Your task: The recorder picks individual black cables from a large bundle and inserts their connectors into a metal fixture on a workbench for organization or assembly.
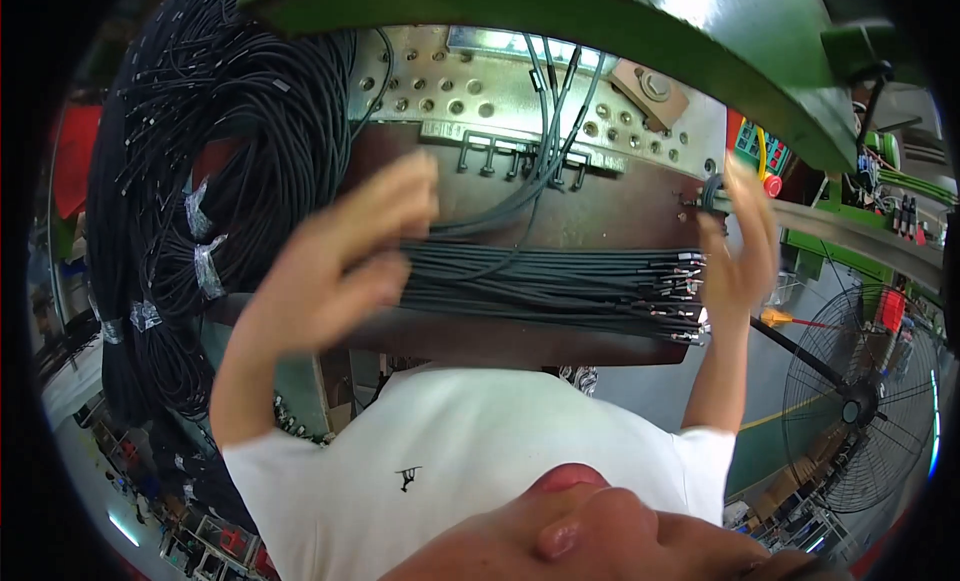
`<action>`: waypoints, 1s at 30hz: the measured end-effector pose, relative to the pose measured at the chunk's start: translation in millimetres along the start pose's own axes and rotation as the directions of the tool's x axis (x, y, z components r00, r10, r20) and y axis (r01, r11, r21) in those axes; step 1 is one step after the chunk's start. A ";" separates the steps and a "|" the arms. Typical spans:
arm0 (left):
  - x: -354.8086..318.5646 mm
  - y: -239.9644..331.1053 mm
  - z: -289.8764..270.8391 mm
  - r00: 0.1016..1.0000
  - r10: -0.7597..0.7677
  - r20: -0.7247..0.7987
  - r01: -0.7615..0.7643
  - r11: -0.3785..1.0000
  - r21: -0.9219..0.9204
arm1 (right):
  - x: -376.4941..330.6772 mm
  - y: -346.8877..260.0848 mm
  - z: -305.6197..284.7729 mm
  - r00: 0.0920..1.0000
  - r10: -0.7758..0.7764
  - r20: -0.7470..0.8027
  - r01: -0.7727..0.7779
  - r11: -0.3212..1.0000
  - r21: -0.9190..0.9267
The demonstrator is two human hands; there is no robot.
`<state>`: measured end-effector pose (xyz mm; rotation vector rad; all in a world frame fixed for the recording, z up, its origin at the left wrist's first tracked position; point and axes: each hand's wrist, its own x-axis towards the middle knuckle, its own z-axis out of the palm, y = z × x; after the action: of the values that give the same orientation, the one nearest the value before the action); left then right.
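Blurred by motion, my left hand [350,246] is over the left part of a flat bundle of black cables [540,269]. Its thumb stands apart from its fingers and nothing shows between them. At the bundle's right end, by the stripped, light-tipped cable ends [688,281], my right hand [742,246] is raised with thumb and fingers apart, also smeared. A short dark loop [711,193] sits beside its fingertips; I cannot tell if they touch. Several grey cables [545,131] hang down from a metal fixture with a row of black pins [515,163].
A large coiled heap of black cables [270,111], tied with clear wrap [208,266], fills the left side. A green machine frame [600,21] arches across the top above a perforated metal plate [420,81]. At right are a red button [771,185] and a floor fan [852,411].
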<state>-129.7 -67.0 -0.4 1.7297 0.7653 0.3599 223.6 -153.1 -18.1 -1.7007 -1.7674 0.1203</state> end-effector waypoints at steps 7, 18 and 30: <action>-153.7 -140.7 102.9 0.905 -0.340 -0.256 0.425 0.744 0.516 | -239.5 65.3 -17.7 0.637 0.769 -0.055 -0.771 0.635 -0.047; -145.5 -153.1 102.1 0.886 -0.194 -0.421 0.435 0.662 0.610 | -299.6 67.5 65.5 0.818 0.540 0.200 -0.572 0.801 0.177; -137.8 -162.2 98.5 0.884 -0.204 -0.421 0.439 0.672 0.596 | -256.4 45.8 71.1 0.895 0.446 -0.009 -0.439 0.885 0.153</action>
<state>-222.3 -208.7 -162.6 2.1786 1.5857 0.1009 206.2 -354.3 -197.3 -1.9515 -1.2737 0.4010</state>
